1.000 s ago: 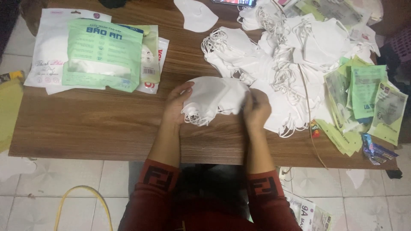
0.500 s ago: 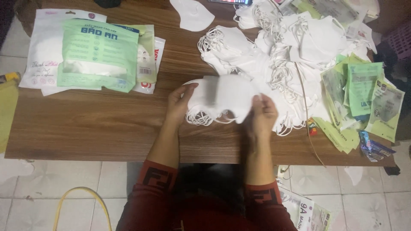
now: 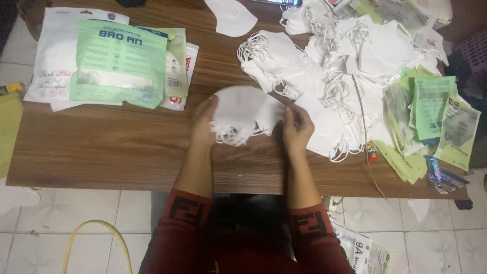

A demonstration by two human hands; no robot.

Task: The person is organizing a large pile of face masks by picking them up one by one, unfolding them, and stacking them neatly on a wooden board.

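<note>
So both forearms come up from the bottom edge, red sleeves pushed to the elbow, angled a bit inward over the brown wood worktop (image 3: 101, 152). Big heap of loose white masks, the pile (image 3: 329, 76), spreads across the far right half, ear loops tangled all over. Far left there's a stack of flat packets (image 3: 119, 63), a green one on top of white ones, well apart from the hands. More green packets sit at the right edge (image 3: 431, 116).

Between the hands is a small stack of masks (image 3: 241, 111), lying just beside the near-left fringe of the pile. The left hand (image 3: 204, 124) is curled loosely around the stack's left edge, fingers pressed against it, thumb side underneath as far as one can see. The right hand (image 3: 297, 127) is half closed, fingertips pinching the stack's right edge. One lone mask (image 3: 231, 18) lies at the far edge.
</note>
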